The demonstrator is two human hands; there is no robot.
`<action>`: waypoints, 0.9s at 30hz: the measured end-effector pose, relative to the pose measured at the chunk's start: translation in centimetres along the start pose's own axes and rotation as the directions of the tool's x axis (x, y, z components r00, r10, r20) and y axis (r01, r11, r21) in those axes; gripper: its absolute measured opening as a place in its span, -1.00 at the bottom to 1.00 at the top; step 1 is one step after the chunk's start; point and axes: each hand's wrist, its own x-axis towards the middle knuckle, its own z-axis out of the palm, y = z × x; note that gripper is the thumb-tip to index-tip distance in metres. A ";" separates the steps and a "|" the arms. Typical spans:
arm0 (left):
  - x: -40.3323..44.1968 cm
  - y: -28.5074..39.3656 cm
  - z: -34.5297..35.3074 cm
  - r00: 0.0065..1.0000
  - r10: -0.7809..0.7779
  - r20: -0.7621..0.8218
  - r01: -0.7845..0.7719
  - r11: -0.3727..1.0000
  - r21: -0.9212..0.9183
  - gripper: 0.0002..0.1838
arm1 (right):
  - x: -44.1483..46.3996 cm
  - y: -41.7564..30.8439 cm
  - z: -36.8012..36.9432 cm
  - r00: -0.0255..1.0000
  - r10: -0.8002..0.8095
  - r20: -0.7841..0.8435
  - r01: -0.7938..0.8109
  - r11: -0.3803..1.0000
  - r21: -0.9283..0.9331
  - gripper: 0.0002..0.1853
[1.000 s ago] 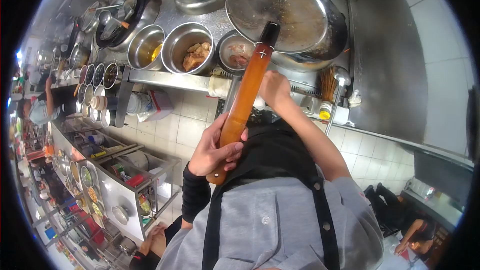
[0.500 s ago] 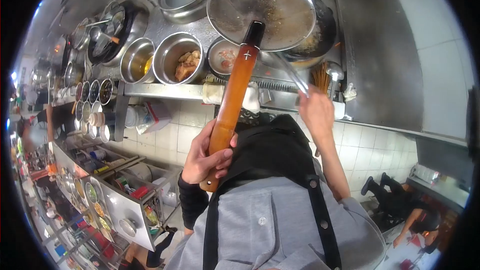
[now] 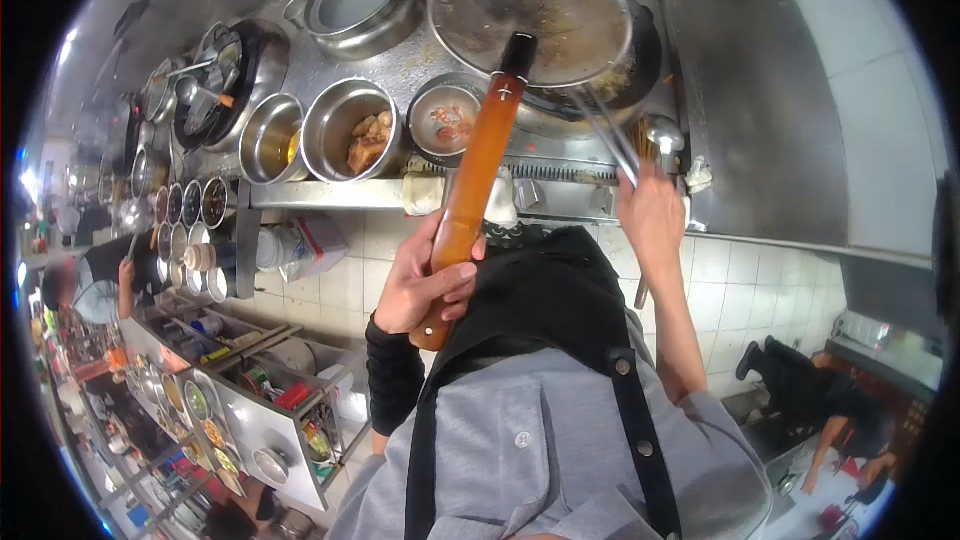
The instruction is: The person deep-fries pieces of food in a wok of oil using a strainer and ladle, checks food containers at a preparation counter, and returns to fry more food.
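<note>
My left hand (image 3: 425, 280) is closed round the lower part of a long wooden handle (image 3: 466, 190) with a black collar. The collar lies over a round metal-rimmed disc (image 3: 490, 10), stained brown; whether it is a pan or a screen, and how they join, I cannot tell. Part of a dark wok (image 3: 640, 75) shows beneath the disc's right side. In my right hand (image 3: 652, 210) is the end of a thin metal-handled utensil (image 3: 606, 130). Its far end is hidden under the disc.
Left of the handle stand a small pan with reddish bits (image 3: 442, 125), a pot with brown chunks (image 3: 315, 130) and a pot with yellow liquid (image 3: 262, 140). A ladle (image 3: 664, 133) sits at the right. Another person (image 3: 845, 405) is at far right.
My left hand and the wooden handle have shifted slightly up and right. My right hand, with the utensil, has moved a little to the right. The view has shifted slightly too.
</note>
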 end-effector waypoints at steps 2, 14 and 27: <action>-0.4 0.1 0.2 1.000 0.001 0.006 -0.001 1.000 -0.007 -0.23 | -1.6 -0.4 1.9 0.993 -0.109 0.034 0.106 0.993 0.059 -0.71; -1.4 -1.0 0.2 1.000 -0.014 -0.014 0.013 1.000 -0.017 -0.20 | 3.1 -8.7 15.7 0.740 -0.661 0.128 0.650 0.750 0.120 -0.76; -1.7 -0.6 -0.2 0.999 0.030 0.023 -0.030 0.999 -0.020 -0.26 | 2.1 -11.7 13.3 0.738 -0.656 0.160 0.674 0.727 -0.129 -0.80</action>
